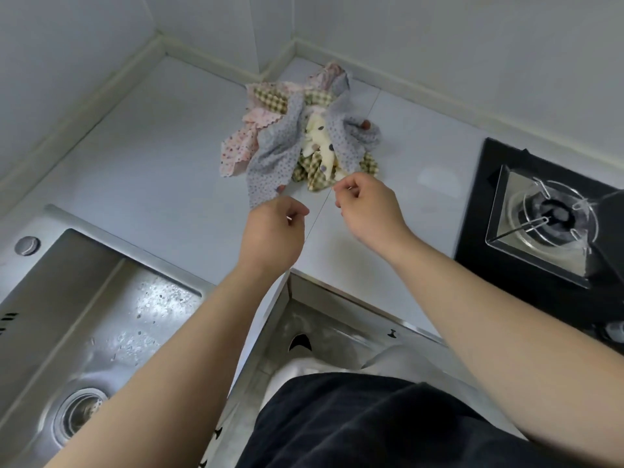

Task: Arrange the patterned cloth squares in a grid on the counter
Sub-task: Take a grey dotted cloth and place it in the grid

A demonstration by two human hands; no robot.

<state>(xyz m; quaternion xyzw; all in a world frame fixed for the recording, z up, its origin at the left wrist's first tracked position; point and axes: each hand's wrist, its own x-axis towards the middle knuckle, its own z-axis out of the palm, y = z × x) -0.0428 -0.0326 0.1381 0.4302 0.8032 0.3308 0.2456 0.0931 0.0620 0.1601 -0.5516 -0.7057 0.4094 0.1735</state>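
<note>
Grey-dotted, pink and checked cloth squares [280,143] heaped crumpled on the counter [135,157] near its back corner, lower pieces hidden, left hand [273,231] and right hand [368,207] curled at the pile's near edge, any grip on cloth not discernible.

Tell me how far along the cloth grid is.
Done: nothing; no square lies flat, all sit in one crumpled pile on the counter. In hand: left hand and right hand, fingers curled, at the pile's near edge; a grip is unclear. Left: separate, flatten and lay out every square.
</note>
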